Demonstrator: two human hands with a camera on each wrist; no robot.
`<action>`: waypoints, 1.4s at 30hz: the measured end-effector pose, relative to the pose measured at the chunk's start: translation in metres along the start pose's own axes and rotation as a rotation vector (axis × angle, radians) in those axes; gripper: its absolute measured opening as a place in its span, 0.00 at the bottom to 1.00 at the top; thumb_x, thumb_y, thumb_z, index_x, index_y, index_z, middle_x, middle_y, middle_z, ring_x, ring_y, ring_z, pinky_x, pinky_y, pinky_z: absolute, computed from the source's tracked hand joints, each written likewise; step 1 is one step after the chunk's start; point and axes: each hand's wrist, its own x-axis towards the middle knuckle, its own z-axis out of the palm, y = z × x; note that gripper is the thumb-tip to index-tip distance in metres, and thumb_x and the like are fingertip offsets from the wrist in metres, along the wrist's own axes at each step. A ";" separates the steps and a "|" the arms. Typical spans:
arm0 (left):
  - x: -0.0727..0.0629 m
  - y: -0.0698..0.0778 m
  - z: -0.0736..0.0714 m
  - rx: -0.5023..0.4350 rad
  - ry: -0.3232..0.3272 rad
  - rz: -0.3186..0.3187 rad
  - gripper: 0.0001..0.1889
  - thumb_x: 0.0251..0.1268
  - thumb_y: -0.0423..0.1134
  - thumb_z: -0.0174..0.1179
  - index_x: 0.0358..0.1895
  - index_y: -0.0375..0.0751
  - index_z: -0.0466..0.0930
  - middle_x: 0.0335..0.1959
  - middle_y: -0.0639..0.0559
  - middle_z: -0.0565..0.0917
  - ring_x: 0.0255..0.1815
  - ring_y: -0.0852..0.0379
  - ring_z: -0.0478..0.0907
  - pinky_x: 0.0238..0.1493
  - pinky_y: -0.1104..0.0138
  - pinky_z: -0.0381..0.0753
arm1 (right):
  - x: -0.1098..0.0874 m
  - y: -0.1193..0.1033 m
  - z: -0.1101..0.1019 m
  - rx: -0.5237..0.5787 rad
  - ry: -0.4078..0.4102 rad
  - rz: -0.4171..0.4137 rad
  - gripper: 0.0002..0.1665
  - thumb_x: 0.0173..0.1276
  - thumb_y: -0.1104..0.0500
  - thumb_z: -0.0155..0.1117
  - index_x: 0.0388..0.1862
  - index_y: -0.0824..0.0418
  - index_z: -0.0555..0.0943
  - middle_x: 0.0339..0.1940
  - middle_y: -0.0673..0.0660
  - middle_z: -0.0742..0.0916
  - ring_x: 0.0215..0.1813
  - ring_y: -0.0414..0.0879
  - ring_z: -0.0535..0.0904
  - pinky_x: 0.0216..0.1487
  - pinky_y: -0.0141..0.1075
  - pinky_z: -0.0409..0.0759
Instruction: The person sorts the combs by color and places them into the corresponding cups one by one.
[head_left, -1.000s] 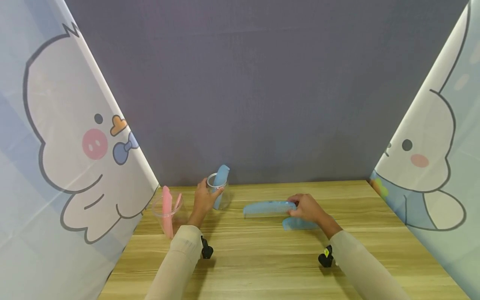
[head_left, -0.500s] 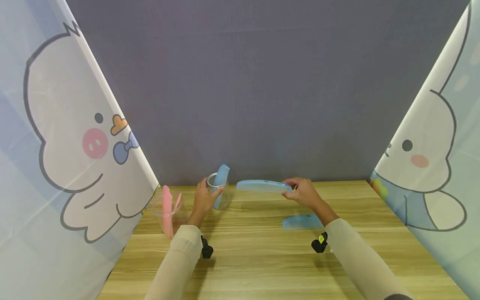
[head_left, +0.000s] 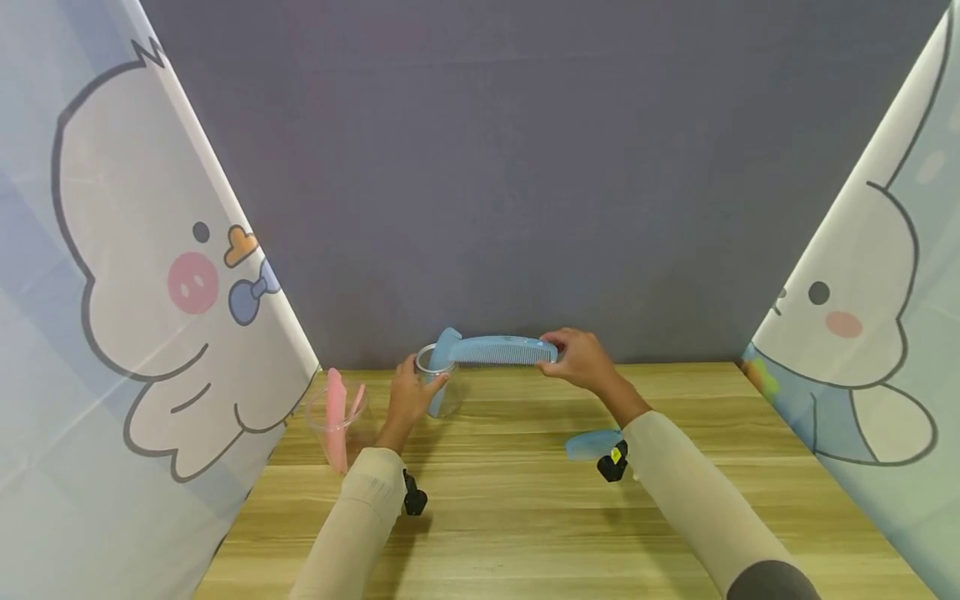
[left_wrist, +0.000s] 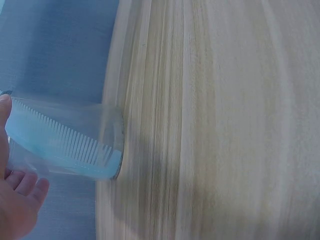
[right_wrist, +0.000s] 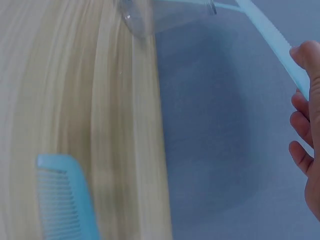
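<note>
My left hand (head_left: 408, 396) grips a clear plastic cup (left_wrist: 65, 135) near its rim; the cup stands on the wooden table with a blue comb (left_wrist: 60, 142) leaning inside it. Above the table, my right hand (head_left: 581, 360) pinches the end of a second blue comb (head_left: 502, 350), held level with its teeth down. In the head view the far tip of this comb overlaps the comb in the cup, just over the rim. A third blue comb (right_wrist: 65, 197) lies flat on the table below my right forearm, partly hidden by the wrist camera.
To the left of my left hand stands another clear cup (head_left: 318, 425) with pink combs (head_left: 336, 421) in it. A grey wall (head_left: 487, 183) rises at the table's back edge, and printed cloth panels (head_left: 135, 333) flank both sides.
My right hand has lifted the blue comb off the area by the third comb and carried it up and left to the cup. The left hand stays on the cup.
</note>
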 end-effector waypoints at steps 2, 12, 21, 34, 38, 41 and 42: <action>0.000 0.000 0.000 -0.005 -0.001 0.000 0.44 0.65 0.54 0.69 0.73 0.28 0.62 0.63 0.31 0.74 0.65 0.34 0.73 0.65 0.43 0.75 | 0.007 -0.006 0.001 -0.036 -0.018 -0.008 0.27 0.58 0.47 0.77 0.52 0.59 0.87 0.35 0.52 0.87 0.32 0.42 0.77 0.33 0.38 0.76; 0.001 -0.001 -0.001 -0.025 0.001 0.010 0.44 0.64 0.53 0.70 0.73 0.27 0.63 0.63 0.30 0.74 0.65 0.34 0.73 0.67 0.42 0.73 | 0.029 -0.031 0.009 -0.125 -0.058 -0.060 0.29 0.59 0.45 0.75 0.56 0.58 0.86 0.35 0.51 0.86 0.33 0.43 0.76 0.35 0.40 0.77; -0.002 0.004 -0.002 -0.015 0.026 0.020 0.44 0.64 0.57 0.69 0.71 0.26 0.64 0.60 0.29 0.75 0.62 0.32 0.74 0.64 0.41 0.75 | 0.044 -0.047 0.012 -0.040 -0.069 -0.066 0.33 0.64 0.52 0.73 0.67 0.60 0.79 0.31 0.52 0.83 0.30 0.43 0.73 0.32 0.37 0.72; -0.002 0.003 0.000 0.003 0.024 -0.008 0.42 0.62 0.50 0.72 0.71 0.27 0.65 0.60 0.31 0.76 0.62 0.35 0.75 0.63 0.43 0.76 | 0.063 -0.075 0.041 0.261 0.017 0.041 0.36 0.71 0.59 0.68 0.75 0.64 0.69 0.56 0.60 0.89 0.47 0.53 0.87 0.40 0.42 0.86; -0.003 0.005 0.000 -0.015 0.013 -0.016 0.42 0.63 0.50 0.71 0.71 0.28 0.64 0.61 0.31 0.75 0.63 0.34 0.75 0.64 0.43 0.76 | 0.062 -0.080 0.047 0.288 -0.119 0.005 0.42 0.74 0.57 0.65 0.81 0.64 0.59 0.70 0.59 0.81 0.55 0.54 0.85 0.48 0.46 0.86; -0.002 0.006 -0.001 -0.011 0.004 -0.018 0.42 0.63 0.51 0.71 0.72 0.29 0.64 0.62 0.31 0.75 0.64 0.35 0.74 0.65 0.43 0.76 | 0.063 -0.083 0.049 0.304 -0.170 -0.009 0.43 0.75 0.56 0.64 0.82 0.64 0.56 0.74 0.59 0.77 0.59 0.55 0.83 0.54 0.49 0.85; -0.002 0.006 -0.002 -0.010 0.005 -0.018 0.42 0.63 0.51 0.71 0.72 0.29 0.64 0.62 0.31 0.75 0.64 0.35 0.74 0.65 0.43 0.76 | 0.063 -0.083 0.049 0.311 -0.179 -0.010 0.43 0.75 0.56 0.64 0.82 0.64 0.56 0.74 0.60 0.77 0.60 0.55 0.83 0.56 0.50 0.84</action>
